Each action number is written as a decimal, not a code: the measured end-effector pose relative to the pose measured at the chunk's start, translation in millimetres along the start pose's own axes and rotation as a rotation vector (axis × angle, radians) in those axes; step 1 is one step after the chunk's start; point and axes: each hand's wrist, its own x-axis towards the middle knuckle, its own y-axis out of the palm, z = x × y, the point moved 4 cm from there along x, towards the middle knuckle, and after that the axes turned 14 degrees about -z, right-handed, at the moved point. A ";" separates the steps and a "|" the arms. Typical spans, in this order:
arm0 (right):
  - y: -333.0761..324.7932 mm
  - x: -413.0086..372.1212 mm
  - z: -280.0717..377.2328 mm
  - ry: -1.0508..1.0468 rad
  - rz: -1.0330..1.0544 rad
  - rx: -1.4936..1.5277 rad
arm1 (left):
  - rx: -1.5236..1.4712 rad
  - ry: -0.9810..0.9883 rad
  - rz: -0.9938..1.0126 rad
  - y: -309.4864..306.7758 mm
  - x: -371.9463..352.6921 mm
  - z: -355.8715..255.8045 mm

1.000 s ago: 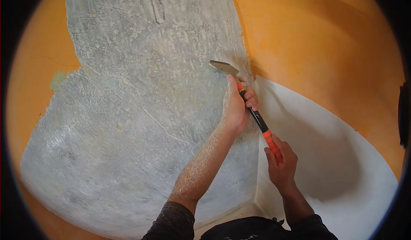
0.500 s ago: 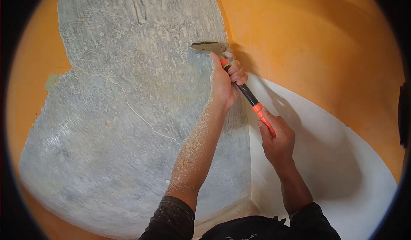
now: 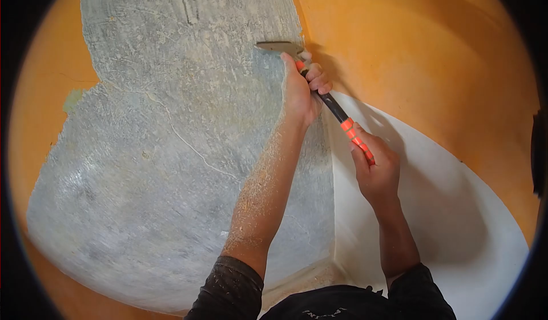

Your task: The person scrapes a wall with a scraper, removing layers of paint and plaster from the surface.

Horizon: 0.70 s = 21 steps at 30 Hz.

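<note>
A scraper (image 3: 337, 108) with a wide metal blade and a black and orange handle lies slantwise across the view, its blade against the grey bared wall (image 3: 171, 120) near the orange edge. My left hand (image 3: 303, 89) is wrapped round the upper handle just below the blade. Lower down, my right hand (image 3: 377, 163) grips the orange end of the handle. Pale dust and flakes cover my left forearm. The wall right under the blade is hidden.
Orange paint (image 3: 399, 46) covers the wall at upper right and along the left edge. A white surface (image 3: 365, 217) meets the grey wall at a corner on the lower right. A thin pale crack crosses the grey area.
Blade and left hand have moved slightly up in the view. My right hand has shifted a little up and to the right, still on the handle.
</note>
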 end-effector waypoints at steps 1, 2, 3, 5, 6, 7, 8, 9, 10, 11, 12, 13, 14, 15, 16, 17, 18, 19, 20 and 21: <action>-1.7 0.3 0.1 0.002 0.008 0.014 | 0.013 -0.003 -0.019 -1.9 -0.2 2.2; -1.7 0.8 -0.4 -0.010 -0.005 0.015 | 0.026 0.005 0.001 -3.4 -1.5 3.1; -0.8 -0.5 -1.8 -0.029 -0.014 0.026 | 0.026 0.010 0.017 0.5 -1.0 1.6; -0.1 2.8 0.2 -0.050 -0.026 0.038 | -0.002 -0.023 0.006 4.1 -0.8 -1.1; 0.4 8.2 4.5 -0.058 -0.030 0.030 | 0.000 -0.019 0.012 8.0 1.3 -4.5; 0.9 12.6 8.6 -0.064 -0.032 0.023 | 0.017 -0.008 0.014 12.4 4.9 -8.7; 1.5 16.0 11.9 -0.066 -0.034 0.026 | 0.036 0.001 0.016 16.2 7.7 -12.8; 3.1 20.6 14.0 -0.052 -0.018 0.001 | 0.036 0.007 0.019 21.8 8.3 -18.2; 5.9 25.4 15.4 -0.040 -0.002 -0.024 | 0.047 0.019 0.007 27.0 9.2 -24.8; 9.6 30.0 17.7 -0.047 -0.006 -0.020 | 0.059 0.030 -0.004 32.0 9.6 -31.8; 13.6 35.2 21.4 -0.081 -0.022 -0.013 | 0.061 0.038 0.008 37.7 10.1 -39.3; 17.5 40.7 25.7 -0.116 -0.036 -0.008 | 0.069 0.064 0.001 42.7 10.8 -49.1; 20.8 47.2 30.5 -0.129 -0.046 -0.001 | 0.079 0.092 -0.002 48.9 12.0 -59.0; 23.8 54.7 36.6 -0.156 -0.045 -0.019 | 0.081 0.105 0.016 58.0 11.2 -68.1; 26.6 61.8 42.6 -0.182 -0.042 -0.036 | 0.100 0.129 -0.014 64.1 9.8 -77.5; 28.1 68.2 48.2 -0.197 -0.051 -0.027 | 0.117 0.154 -0.046 69.9 8.0 -86.5; 29.4 74.7 54.0 -0.227 -0.054 -0.058 | 0.116 0.169 -0.033 76.8 8.5 -93.9; 31.2 79.7 58.6 -0.255 -0.059 -0.089 | 0.152 0.190 -0.069 82.0 9.0 -99.8; 34.1 83.8 63.2 -0.266 -0.064 -0.085 | 0.185 0.207 -0.110 85.5 9.7 -105.3; 37.6 88.1 66.7 -0.249 -0.064 -0.084 | 0.182 0.217 -0.101 89.1 12.9 -109.9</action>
